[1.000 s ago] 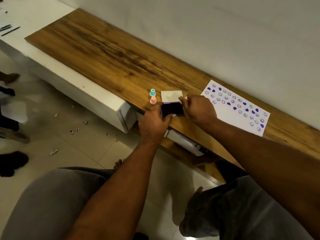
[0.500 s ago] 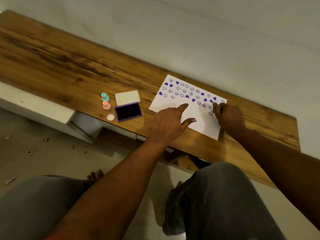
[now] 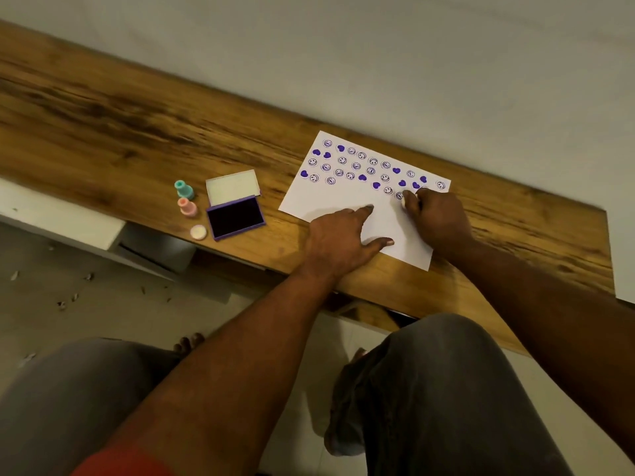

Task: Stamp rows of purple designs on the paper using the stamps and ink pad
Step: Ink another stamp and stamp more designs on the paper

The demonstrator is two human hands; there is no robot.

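A white paper (image 3: 343, 197) lies on the wooden bench, its far half covered with rows of purple smileys and hearts. My left hand (image 3: 340, 240) rests flat on the paper's near left part, fingers spread. My right hand (image 3: 434, 219) is closed around a small white stamp (image 3: 404, 203) held down on the paper at the near row of prints. To the left sits the open ink pad (image 3: 235, 217), its white lid (image 3: 233, 187) folded back. Beside it stand a teal stamp (image 3: 184, 189) and a pink stamp (image 3: 187, 206), with a round pale cap (image 3: 198, 232) near the edge.
The wooden bench (image 3: 137, 132) runs along a white wall (image 3: 378, 56). Its front edge is just behind my knees (image 3: 439, 372). A white cabinet (image 3: 68, 225) sits lower left, and small debris lies on the tiled floor (image 3: 68, 304).
Both hands left the ink pad and moved right onto the paper. The left hand now lies flat on the sheet, and the right hand holds the stamp at the near row.
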